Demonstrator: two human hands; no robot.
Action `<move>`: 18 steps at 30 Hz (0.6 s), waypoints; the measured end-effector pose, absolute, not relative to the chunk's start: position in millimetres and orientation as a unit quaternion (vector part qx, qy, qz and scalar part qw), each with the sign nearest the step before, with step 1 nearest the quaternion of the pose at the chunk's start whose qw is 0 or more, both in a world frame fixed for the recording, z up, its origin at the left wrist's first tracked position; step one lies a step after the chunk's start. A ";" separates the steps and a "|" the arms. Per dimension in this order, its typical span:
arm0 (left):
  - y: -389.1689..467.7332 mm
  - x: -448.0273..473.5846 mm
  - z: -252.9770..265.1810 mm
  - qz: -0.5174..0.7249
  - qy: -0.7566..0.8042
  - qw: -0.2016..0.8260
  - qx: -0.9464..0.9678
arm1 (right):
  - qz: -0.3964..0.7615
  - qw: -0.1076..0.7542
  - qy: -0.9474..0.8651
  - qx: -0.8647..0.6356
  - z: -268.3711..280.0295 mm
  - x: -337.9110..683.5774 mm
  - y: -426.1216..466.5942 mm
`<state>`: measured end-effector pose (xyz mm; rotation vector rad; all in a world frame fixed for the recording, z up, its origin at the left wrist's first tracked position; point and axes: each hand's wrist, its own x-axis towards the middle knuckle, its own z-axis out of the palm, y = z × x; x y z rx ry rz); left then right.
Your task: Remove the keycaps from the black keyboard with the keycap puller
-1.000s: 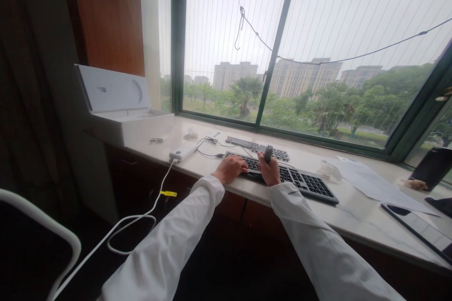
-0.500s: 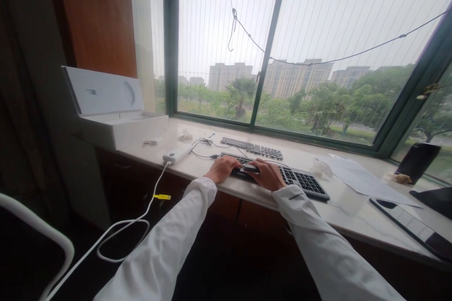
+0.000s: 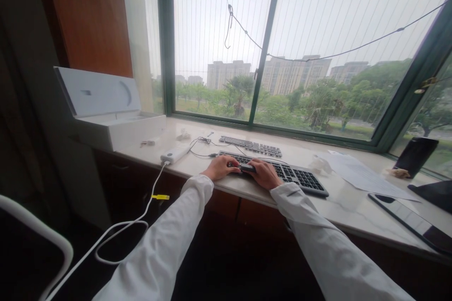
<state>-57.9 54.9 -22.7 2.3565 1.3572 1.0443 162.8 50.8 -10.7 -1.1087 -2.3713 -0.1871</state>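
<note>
A keyboard (image 3: 306, 179), its dark key field bare-looking on the right, lies along the front of the counter. My right hand (image 3: 266, 174) is wrapped around a dark-handled tool (image 3: 248, 168) held over the keyboard's left half. The tool's short shiny end points left, toward my other hand. Fingers curled and pinched together, my left hand (image 3: 219, 168) rests at the keyboard's left end, right by that tip. What lies between those fingers is too small to make out. Behind the keyboard, a set of grey keycaps (image 3: 250, 146) is laid out in rows.
An open white box (image 3: 137, 129) stands at the left. Near it sits a white power strip (image 3: 175, 153) with a white cable (image 3: 150, 207) hanging off the edge. Black cords (image 3: 203, 140) run behind. Papers (image 3: 356, 174) and a phone (image 3: 411, 221) lie to the right.
The view has shifted slightly, so everything sits a little further left. Both hands stay at the same part of the keyboard, with the tool still in my right hand.
</note>
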 end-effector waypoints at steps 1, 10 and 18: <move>54.9 -57.9 -22.7 0.356 0.463 0.115 0.803 | -0.069 0.255 -0.872 -0.413 -10.8 162.5 50.6; 57.3 -59.6 -24.8 0.356 0.452 0.108 0.811 | -0.092 0.234 -0.867 -0.431 -12.8 161.4 49.2; 49.8 -55.2 -21.7 0.346 0.414 0.015 0.842 | -0.123 0.194 -0.874 -0.429 -10.9 161.4 46.2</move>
